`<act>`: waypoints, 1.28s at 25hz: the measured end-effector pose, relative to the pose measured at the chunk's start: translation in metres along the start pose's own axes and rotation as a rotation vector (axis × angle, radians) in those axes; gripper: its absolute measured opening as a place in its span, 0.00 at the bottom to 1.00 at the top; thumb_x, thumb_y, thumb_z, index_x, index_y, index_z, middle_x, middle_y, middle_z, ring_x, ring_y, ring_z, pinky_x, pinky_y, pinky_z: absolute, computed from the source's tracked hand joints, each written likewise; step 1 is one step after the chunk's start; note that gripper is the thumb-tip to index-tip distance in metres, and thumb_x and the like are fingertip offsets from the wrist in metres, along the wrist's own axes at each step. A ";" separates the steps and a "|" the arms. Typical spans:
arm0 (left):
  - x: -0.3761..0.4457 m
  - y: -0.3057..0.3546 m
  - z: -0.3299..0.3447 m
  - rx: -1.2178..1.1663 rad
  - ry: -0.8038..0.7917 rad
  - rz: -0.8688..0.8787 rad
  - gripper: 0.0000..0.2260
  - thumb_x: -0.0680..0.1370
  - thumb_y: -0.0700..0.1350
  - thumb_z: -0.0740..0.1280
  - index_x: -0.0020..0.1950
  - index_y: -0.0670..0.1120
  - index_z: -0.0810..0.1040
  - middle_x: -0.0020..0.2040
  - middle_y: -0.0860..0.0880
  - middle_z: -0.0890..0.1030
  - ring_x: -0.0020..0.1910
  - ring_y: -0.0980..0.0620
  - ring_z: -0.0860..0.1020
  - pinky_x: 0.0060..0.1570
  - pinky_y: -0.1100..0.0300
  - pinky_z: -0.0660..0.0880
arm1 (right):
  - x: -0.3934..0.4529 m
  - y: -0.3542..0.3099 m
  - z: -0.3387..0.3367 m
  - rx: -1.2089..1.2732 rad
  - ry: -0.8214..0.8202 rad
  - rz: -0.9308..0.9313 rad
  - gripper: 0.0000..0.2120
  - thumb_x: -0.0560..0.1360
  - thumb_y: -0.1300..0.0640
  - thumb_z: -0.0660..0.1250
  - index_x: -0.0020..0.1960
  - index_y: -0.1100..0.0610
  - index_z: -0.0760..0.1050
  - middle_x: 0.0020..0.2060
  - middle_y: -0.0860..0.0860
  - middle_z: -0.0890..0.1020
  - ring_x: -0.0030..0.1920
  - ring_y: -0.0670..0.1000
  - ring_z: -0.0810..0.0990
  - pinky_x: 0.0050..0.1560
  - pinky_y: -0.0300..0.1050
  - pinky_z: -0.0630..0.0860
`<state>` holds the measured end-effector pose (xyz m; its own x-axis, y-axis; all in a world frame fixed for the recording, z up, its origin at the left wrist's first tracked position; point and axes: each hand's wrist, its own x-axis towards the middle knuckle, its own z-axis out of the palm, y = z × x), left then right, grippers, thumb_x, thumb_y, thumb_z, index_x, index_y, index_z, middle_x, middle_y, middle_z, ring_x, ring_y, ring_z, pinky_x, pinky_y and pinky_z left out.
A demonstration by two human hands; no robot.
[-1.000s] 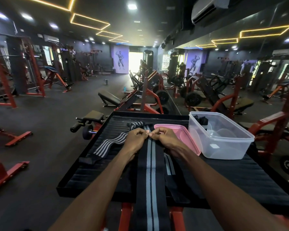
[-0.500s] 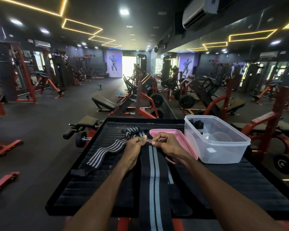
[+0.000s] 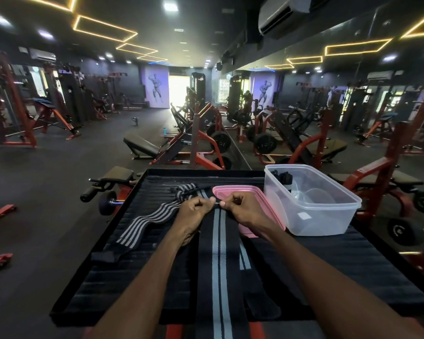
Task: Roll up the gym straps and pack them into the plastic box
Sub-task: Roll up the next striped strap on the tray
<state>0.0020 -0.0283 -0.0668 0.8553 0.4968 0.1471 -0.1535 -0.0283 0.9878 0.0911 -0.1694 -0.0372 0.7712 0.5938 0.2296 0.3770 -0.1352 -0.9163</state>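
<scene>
Head view | left hand (image 3: 194, 212) and right hand (image 3: 240, 211) both pinch strap (image 3: 218, 253) far end | box (image 3: 311, 204) right, lid (image 3: 245, 192) beside it

Dim gym; ceiling lights (image 3: 170, 6) glare; edges bowed by wide-angle distortion

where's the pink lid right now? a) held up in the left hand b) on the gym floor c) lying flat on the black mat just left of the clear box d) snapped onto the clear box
c: the pink lid lies flat on the black mat beside the open clear box, partly hidden behind the right hand.
</scene>
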 end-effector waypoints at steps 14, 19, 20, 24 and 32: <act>0.001 0.002 -0.006 -0.022 0.102 0.071 0.07 0.76 0.36 0.70 0.38 0.41 0.79 0.34 0.51 0.83 0.35 0.59 0.81 0.41 0.65 0.76 | 0.001 -0.003 0.013 0.234 -0.037 0.122 0.11 0.73 0.69 0.72 0.44 0.55 0.87 0.46 0.59 0.87 0.50 0.59 0.85 0.59 0.56 0.81; 0.001 -0.001 -0.004 0.021 0.069 0.108 0.03 0.76 0.38 0.72 0.43 0.39 0.80 0.40 0.48 0.83 0.40 0.58 0.80 0.45 0.65 0.76 | -0.001 -0.004 0.012 0.265 -0.054 0.093 0.14 0.71 0.73 0.71 0.44 0.56 0.87 0.46 0.58 0.87 0.53 0.59 0.85 0.61 0.53 0.79; 0.001 -0.001 -0.005 0.015 0.074 0.101 0.02 0.76 0.36 0.71 0.44 0.38 0.80 0.40 0.49 0.83 0.40 0.58 0.80 0.45 0.66 0.76 | -0.001 -0.005 0.012 0.296 -0.062 0.106 0.13 0.71 0.74 0.70 0.44 0.58 0.86 0.46 0.59 0.87 0.51 0.59 0.85 0.60 0.52 0.80; 0.000 0.001 -0.004 -0.016 0.060 0.078 0.05 0.75 0.31 0.70 0.43 0.39 0.80 0.38 0.51 0.84 0.39 0.60 0.81 0.44 0.68 0.76 | -0.004 -0.008 0.008 0.366 -0.084 0.148 0.04 0.73 0.69 0.72 0.47 0.64 0.85 0.46 0.62 0.86 0.46 0.53 0.84 0.54 0.46 0.81; -0.002 0.002 -0.003 -0.068 0.008 0.079 0.03 0.76 0.39 0.71 0.46 0.40 0.83 0.48 0.42 0.84 0.48 0.52 0.81 0.55 0.59 0.77 | -0.005 -0.005 0.009 0.163 0.023 0.004 0.04 0.74 0.68 0.72 0.47 0.64 0.84 0.42 0.57 0.86 0.44 0.49 0.83 0.50 0.38 0.80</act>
<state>-0.0012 -0.0266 -0.0658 0.8352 0.5022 0.2242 -0.2539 -0.0094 0.9672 0.0807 -0.1641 -0.0365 0.7847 0.5749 0.2319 0.2875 -0.0061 -0.9578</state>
